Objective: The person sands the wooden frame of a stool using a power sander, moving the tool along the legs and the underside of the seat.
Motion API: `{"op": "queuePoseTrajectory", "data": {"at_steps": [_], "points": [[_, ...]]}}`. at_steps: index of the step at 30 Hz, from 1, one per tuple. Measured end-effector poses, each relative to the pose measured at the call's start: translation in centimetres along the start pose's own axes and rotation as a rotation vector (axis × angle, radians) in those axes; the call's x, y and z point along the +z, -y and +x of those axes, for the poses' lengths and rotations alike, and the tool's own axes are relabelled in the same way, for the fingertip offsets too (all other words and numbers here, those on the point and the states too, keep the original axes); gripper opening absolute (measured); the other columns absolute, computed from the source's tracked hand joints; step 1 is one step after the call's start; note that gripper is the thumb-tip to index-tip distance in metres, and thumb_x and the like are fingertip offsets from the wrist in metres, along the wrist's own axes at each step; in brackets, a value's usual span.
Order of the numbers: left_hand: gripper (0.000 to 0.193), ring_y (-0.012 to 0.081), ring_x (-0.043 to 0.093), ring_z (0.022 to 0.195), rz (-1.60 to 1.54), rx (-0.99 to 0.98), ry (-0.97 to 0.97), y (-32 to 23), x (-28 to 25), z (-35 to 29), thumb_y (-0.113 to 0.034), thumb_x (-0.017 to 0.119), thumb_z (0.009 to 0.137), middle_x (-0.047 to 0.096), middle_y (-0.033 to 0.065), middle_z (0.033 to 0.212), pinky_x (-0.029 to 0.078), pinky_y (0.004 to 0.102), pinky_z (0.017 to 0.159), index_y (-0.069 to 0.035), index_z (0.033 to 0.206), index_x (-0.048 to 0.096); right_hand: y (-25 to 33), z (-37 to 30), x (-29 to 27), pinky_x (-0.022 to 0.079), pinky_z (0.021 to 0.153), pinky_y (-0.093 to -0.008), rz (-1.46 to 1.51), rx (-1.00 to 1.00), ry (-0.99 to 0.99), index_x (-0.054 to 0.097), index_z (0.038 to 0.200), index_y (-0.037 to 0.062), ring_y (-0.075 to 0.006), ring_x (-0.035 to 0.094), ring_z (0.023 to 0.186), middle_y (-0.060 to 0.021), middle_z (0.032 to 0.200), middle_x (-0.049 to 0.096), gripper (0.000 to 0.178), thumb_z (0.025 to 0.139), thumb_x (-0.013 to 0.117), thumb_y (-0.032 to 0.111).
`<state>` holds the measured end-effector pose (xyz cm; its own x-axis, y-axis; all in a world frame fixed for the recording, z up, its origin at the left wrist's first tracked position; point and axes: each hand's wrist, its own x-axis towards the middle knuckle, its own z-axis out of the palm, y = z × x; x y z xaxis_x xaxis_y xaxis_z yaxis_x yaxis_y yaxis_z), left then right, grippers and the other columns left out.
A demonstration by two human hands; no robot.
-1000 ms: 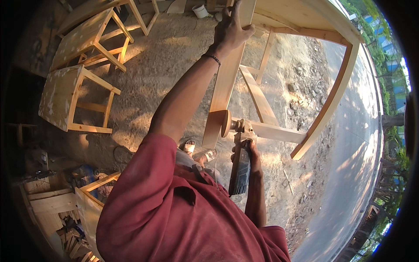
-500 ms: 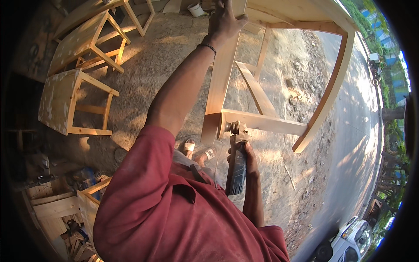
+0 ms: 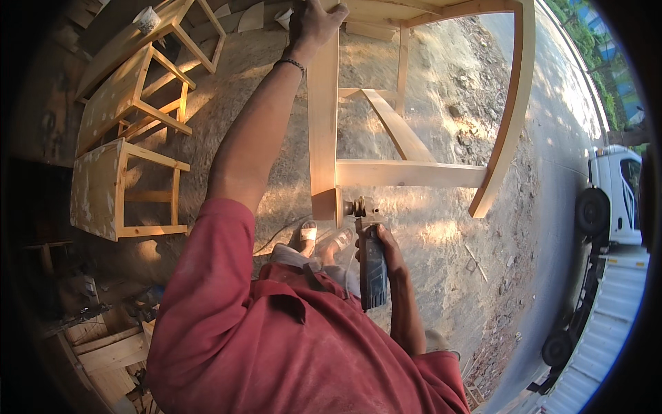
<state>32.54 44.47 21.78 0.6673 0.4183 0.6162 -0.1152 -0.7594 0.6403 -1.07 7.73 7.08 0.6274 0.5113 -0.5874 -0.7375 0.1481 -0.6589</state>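
Note:
A pale wooden furniture frame (image 3: 322, 124), with a wide leg, cross rails and a curved leg, fills the upper middle. My left hand (image 3: 317, 26), a dark bracelet at its wrist, is closed round the wide leg near the top edge of the view. My right hand (image 3: 390, 250) grips the dark body of an angle grinder (image 3: 373, 272) below the frame. Seen edge-on, the grinder's disc (image 3: 338, 207) is against the right side of the wide leg's near end, by the cross rail (image 3: 414, 174). Part of my right hand is hidden behind the tool.
Several unfinished wooden frames (image 3: 96, 190) stand at the left, with a white bucket (image 3: 145, 21) on one. Wood offcuts (image 3: 114, 352) lie at the lower left. My sandalled feet (image 3: 308, 237) are on dusty ground. A white truck (image 3: 614, 200) is on the road at the right.
The furniture frame, my left hand and the grinder sit further left in view; the wide leg looks more upright. The white truck has come further up along the road. Both hands keep their grips.

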Motion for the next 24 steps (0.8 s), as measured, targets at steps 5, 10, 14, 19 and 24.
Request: {"op": "queuePoseTrajectory", "data": {"at_steps": [5,10,14,19,24], "points": [[0.096,0.0510,0.044,0.136,0.080,0.109,-0.067,1.7,0.7,0.7,-0.033,0.075,0.084,0.043,0.0362,0.146,0.041,0.0540,0.113,-0.011,0.160,0.020,-0.9,0.4,-0.8,0.058,0.059,-0.0353,0.059,0.069,0.006,0.054,0.126,0.0047,-0.0245,0.070,0.070,-0.0156,0.093,0.068,0.048,0.106,0.051,0.048],[0.087,0.0438,0.053,0.130,0.136,0.217,-0.191,2.1,0.0,1.2,-0.040,0.074,0.087,0.051,0.0293,0.142,0.047,0.0495,0.107,-0.008,0.155,0.031,-1.3,1.1,-0.9,0.059,0.059,-0.0373,0.036,0.064,-0.071,0.044,0.131,0.0077,-0.0251,0.070,0.069,-0.0166,0.093,0.067,0.050,0.104,0.055,0.048],[0.093,0.0424,0.055,0.125,0.048,0.110,0.000,-0.2,-0.3,0.5,-0.043,0.079,0.081,0.051,0.0269,0.139,0.047,0.0494,0.105,-0.005,0.152,0.033,-2.0,2.8,-2.1,0.060,0.060,-0.0381,0.116,0.091,-0.030,0.039,0.135,0.0091,-0.0247,0.069,0.070,-0.0154,0.096,0.065,0.055,0.102,0.059,0.048],[0.090,0.0408,0.054,0.127,0.087,0.167,-0.027,0.0,-0.8,0.6,-0.039,0.080,0.081,0.053,0.0260,0.140,0.045,0.0484,0.107,-0.003,0.149,0.036,-1.0,3.7,-1.7,0.059,0.062,-0.0357,0.109,0.028,-0.009,0.040,0.138,0.0089,-0.0224,0.069,0.075,-0.0139,0.099,0.066,0.057,0.102,0.059,0.049],[0.090,0.0414,0.054,0.128,0.070,0.129,-0.026,0.0,-0.8,0.5,-0.041,0.080,0.081,0.052,0.0269,0.141,0.045,0.0483,0.108,-0.003,0.150,0.036,-0.5,4.2,-1.1,0.058,0.059,-0.0339,0.122,0.008,-0.069,0.044,0.132,0.0092,-0.0217,0.069,0.070,-0.0144,0.093,0.067,0.055,0.101,0.058,0.053]]}}
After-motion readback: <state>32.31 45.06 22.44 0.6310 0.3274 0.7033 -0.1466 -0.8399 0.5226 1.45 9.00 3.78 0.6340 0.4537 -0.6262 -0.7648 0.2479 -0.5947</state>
